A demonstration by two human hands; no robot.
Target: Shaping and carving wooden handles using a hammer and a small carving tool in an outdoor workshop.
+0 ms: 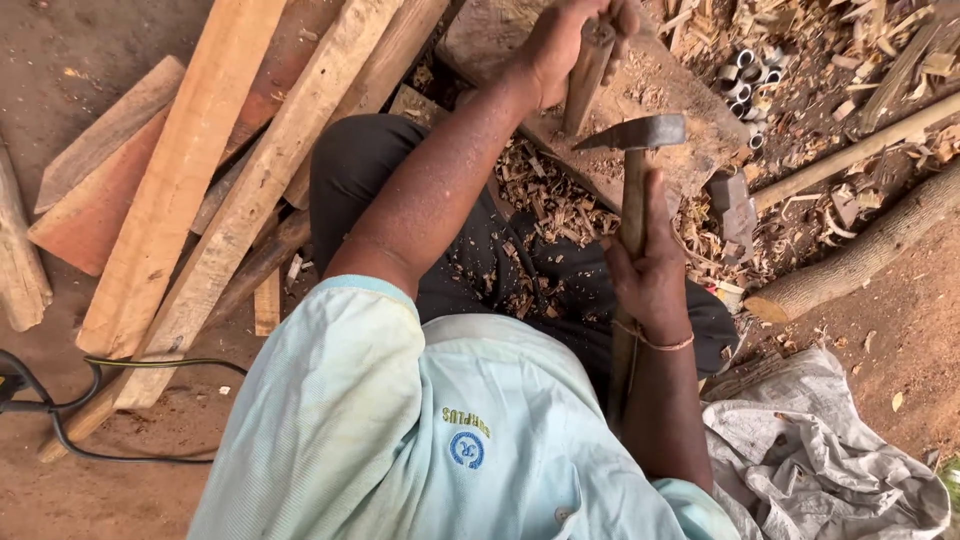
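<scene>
My left hand grips a short wooden piece, held upright on a flat wooden block. My right hand holds the long wooden handle of an adze-like tool; its metal head hangs just below the lower end of the wooden piece, blade pointing left. Wood shavings lie thick on my dark trousers and around the block. I sit low on the ground in a pale blue shirt.
Long wooden planks lie stacked to the left. A black cable runs over the dirt at lower left. Small cut tube pieces, a log and scraps lie at the right; a crumpled white sack at lower right.
</scene>
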